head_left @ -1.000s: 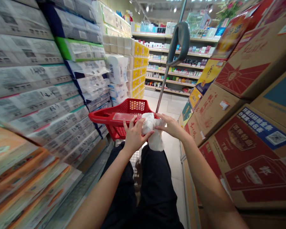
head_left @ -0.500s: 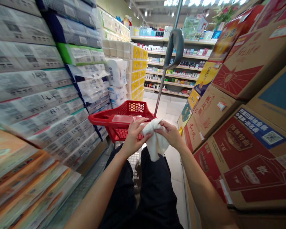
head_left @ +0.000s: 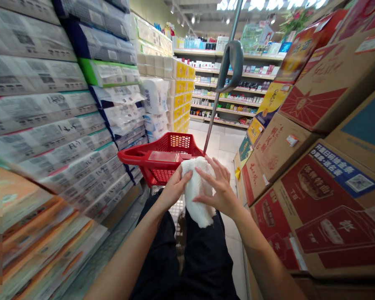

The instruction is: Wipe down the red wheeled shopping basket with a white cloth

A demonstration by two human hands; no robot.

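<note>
A white cloth [head_left: 197, 193] hangs above my knees, its lower end drooping over my dark trousers. My left hand [head_left: 176, 186] pinches its upper left side, with the thumb lying on top of the fabric. Over the right side of the cloth, my right hand [head_left: 219, 187] has its fingers spread and its thumb apart; whether the fingertips touch the fabric is hard to tell. Just beyond the hands stands a red plastic shopping basket [head_left: 153, 156] with a long metal pole [head_left: 213, 114] rising at its right and a grey loop handle [head_left: 229, 66] on the pole.
Stacked packs of paper goods [head_left: 43, 104] line the left side, with orange packs [head_left: 34, 237] low in front. Cardboard cartons [head_left: 325, 187] are piled on the right. A tiled floor [head_left: 217, 135] leads to shelves of small goods [head_left: 225, 91] at the back.
The cloth was bunched and twisted between both hands; now it hangs flatter and more spread out. My right hand has opened from its grip, while the left still pinches it.
</note>
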